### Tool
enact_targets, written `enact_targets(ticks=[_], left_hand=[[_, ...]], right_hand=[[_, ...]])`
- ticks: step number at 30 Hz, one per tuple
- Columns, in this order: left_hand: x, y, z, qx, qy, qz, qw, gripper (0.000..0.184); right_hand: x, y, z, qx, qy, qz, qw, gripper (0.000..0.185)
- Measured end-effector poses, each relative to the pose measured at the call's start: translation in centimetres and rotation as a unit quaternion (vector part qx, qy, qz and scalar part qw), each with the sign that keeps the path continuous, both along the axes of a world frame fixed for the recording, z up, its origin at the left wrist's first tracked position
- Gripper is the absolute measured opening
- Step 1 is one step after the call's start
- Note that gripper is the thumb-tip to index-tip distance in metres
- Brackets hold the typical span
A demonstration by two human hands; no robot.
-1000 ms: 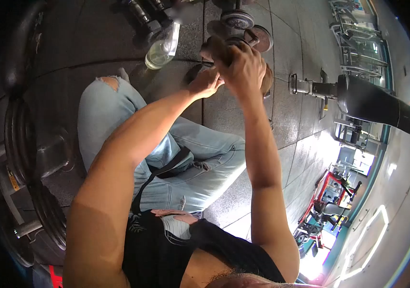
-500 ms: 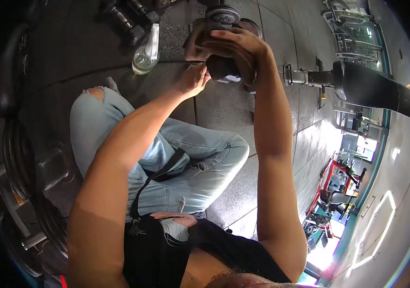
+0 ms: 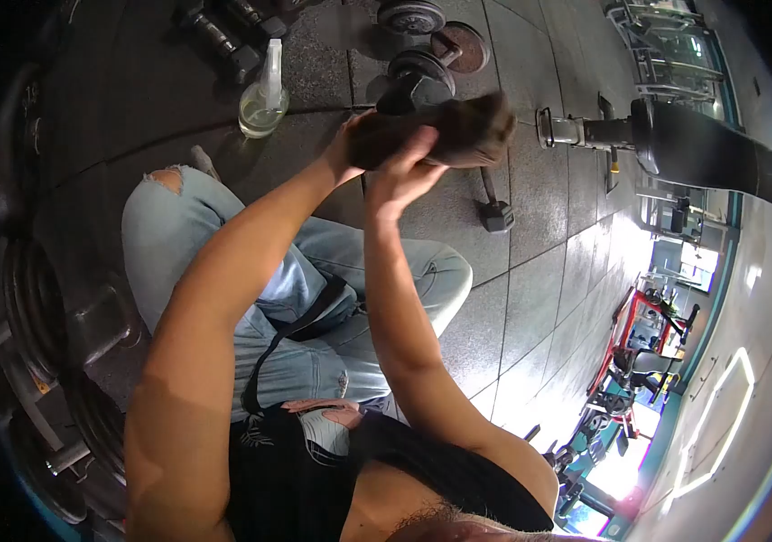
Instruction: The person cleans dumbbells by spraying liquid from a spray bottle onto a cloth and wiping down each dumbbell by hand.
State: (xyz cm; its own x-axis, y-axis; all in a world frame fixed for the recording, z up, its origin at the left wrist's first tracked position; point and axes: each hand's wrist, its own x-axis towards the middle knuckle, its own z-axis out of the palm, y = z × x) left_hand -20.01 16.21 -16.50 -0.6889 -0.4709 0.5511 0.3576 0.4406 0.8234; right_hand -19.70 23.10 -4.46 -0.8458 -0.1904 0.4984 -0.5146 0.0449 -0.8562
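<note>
A dark brown cloth [image 3: 472,131] is stretched sideways between my two hands, above the floor. My left hand [image 3: 345,152] grips its left end, with most fingers hidden behind it. My right hand [image 3: 407,172] is closed on the cloth from below, thumb over its front. Just above the cloth is a dark block-like piece [image 3: 411,92]; I cannot tell whether it is held or lies behind. A small hex dumbbell [image 3: 496,216] lies below the cloth's right part, its upper end hidden. Left of my hands stands a clear spray bottle [image 3: 264,108] with yellowish liquid.
Round-plate dumbbells [image 3: 411,16] lie beyond my hands, and hex dumbbells [image 3: 219,36] at upper left. A padded bench [image 3: 711,149] stands at right. Weight plates on a rack [image 3: 38,298] are close on my left. My crossed legs in jeans [image 3: 178,226] are below my hands.
My right hand has moved left and nearer to me, its elbow now bent. The cloth, bunched round a dumbbell before, is now spread sideways. The small hex dumbbell on the floor has come into view.
</note>
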Motion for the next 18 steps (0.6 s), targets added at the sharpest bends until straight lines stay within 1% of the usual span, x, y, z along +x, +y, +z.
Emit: enact_targets(ticks=[1,2,3,4,5,6,7,8,9,10,11,12,13,14,15,16,17,18], left_hand=[[-0.1,-0.2,-0.1,-0.004,-0.001,-0.002,1.000,0.043],[-0.1,-0.3,-0.2,-0.018,-0.006,0.027,0.999,0.042],[-0.3,-0.7,-0.3,-0.033,-0.010,0.058,0.998,0.041],[-0.5,-0.9,-0.6,-0.046,-0.015,0.089,0.995,0.041],[-0.6,-0.7,-0.9,-0.055,-0.020,0.119,0.991,0.040],[-0.8,-0.4,-1.3,-0.063,-0.025,0.148,0.987,0.040],[-1.1,-0.1,-1.6,-0.071,-0.031,0.178,0.981,0.039],[-1.1,0.2,-1.5,-0.079,-0.036,0.205,0.975,0.038],[-1.1,0.2,-1.5,-0.078,-0.037,0.201,0.976,0.038],[-0.7,-0.4,-1.0,-0.169,-0.034,0.194,0.966,0.037],[-0.5,-0.9,-1.0,-0.259,-0.030,0.187,0.947,0.035],[-0.2,-1.0,-1.0,-0.261,-0.030,0.183,0.947,0.035],[-0.2,-1.0,-1.4,-0.243,-0.049,0.178,0.952,0.039],[-0.3,-0.9,-1.8,-0.225,-0.068,0.173,0.957,0.044],[-0.4,-0.8,-1.9,-0.206,-0.086,0.168,0.960,0.049],[-0.3,-0.5,-1.3,-0.214,-0.039,0.196,0.956,0.041],[0.0,-0.4,-0.4,-0.216,-0.040,0.195,0.956,0.041],[0.4,-0.3,0.6,-0.166,-0.102,0.130,0.972,0.042]], right_hand=[[0.5,-0.5,0.1,0.096,0.190,-0.032,0.977,0.062],[0.9,-1.1,0.3,0.144,0.224,-0.067,0.962,0.066],[0.8,-1.2,0.9,0.141,0.224,-0.067,0.962,0.066],[0.2,-1.0,1.8,0.243,0.301,-0.048,0.921,0.067],[-0.4,-0.7,2.9,0.344,0.371,-0.027,0.862,0.068],[-1.1,-0.8,4.0,0.386,0.397,0.010,0.832,0.064],[-1.9,-1.5,4.9,0.389,0.397,0.012,0.831,0.064],[-2.6,-2.2,5.6,0.423,0.430,0.073,0.794,0.063],[-3.2,-3.0,6.3,0.453,0.458,0.133,0.753,0.063],[-3.6,-3.9,7.3,0.471,0.484,0.142,0.724,0.056],[-3.8,-5.0,8.4,0.471,0.482,0.140,0.726,0.056],[-3.9,-6.2,9.6,0.563,0.423,0.189,0.685,0.056],[-4.3,-7.3,10.6,0.646,0.356,0.236,0.633,0.056],[-5.3,-8.8,11.7,0.646,0.354,0.233,0.635,0.056],[-6.7,-10.5,12.7,0.704,0.241,0.309,0.593,0.052],[-8.3,-11.8,13.2,0.743,0.122,0.380,0.537,0.051],[-10.7,-11.7,12.0,0.742,0.121,0.380,0.539,0.051],[-13.5,-10.5,9.8,0.642,-0.088,0.416,0.638,0.054]])
